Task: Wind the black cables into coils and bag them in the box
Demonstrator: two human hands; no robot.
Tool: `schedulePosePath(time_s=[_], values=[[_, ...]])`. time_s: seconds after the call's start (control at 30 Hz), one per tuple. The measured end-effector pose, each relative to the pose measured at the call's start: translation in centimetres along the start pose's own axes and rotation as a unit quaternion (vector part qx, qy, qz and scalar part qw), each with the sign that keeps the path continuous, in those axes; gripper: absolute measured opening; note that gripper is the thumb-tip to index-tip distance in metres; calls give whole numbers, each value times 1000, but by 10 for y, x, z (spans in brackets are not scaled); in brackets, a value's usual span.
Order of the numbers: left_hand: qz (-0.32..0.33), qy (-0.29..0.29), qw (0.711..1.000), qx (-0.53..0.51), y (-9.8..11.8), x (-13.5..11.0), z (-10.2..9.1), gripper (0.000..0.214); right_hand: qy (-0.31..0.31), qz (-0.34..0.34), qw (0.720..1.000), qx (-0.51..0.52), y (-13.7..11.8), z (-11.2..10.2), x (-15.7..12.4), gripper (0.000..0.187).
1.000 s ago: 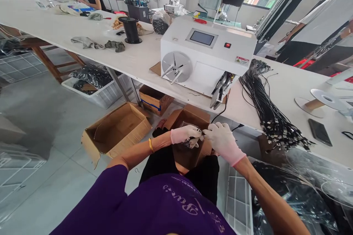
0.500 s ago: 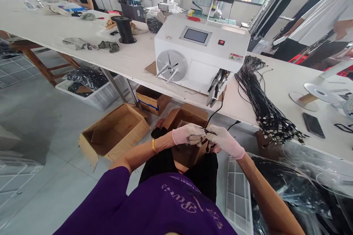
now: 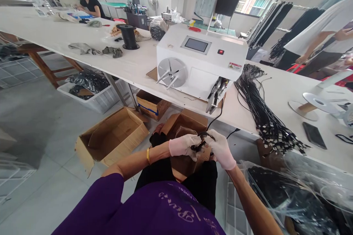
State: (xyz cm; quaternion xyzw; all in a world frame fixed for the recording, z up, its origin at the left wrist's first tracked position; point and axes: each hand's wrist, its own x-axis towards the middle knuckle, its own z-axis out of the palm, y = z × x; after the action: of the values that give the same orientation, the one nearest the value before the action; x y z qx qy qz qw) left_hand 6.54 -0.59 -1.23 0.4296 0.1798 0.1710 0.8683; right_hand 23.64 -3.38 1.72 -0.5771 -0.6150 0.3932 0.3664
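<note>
Held black cable (image 3: 196, 148), partly hidden

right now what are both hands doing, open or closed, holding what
Left hand: closed, holding a black cable.
Right hand: closed, fingers on the same black cable.

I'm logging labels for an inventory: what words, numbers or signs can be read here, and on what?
"FINEST": small print on the purple shirt.
Larger script beneath it: cannot be read surely.
Red-and-white warning label on the white machine: text too small.
Machine's screen: nothing legible.
</note>
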Motion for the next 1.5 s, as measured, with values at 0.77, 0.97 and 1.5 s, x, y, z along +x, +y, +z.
schedulePosePath(time_s=[0.77, 0.97, 1.5], values=[[186, 155, 946, 215, 78, 57, -21, 26, -59, -309, 863, -394, -2, -85, 68, 32], [237, 104, 937, 235, 96, 92, -49, 22, 15, -211, 957, -200, 6, -91, 97, 25], [290, 228, 742, 560, 142, 198, -108, 12, 171, -147, 971, -83, 57, -109, 211, 25]])
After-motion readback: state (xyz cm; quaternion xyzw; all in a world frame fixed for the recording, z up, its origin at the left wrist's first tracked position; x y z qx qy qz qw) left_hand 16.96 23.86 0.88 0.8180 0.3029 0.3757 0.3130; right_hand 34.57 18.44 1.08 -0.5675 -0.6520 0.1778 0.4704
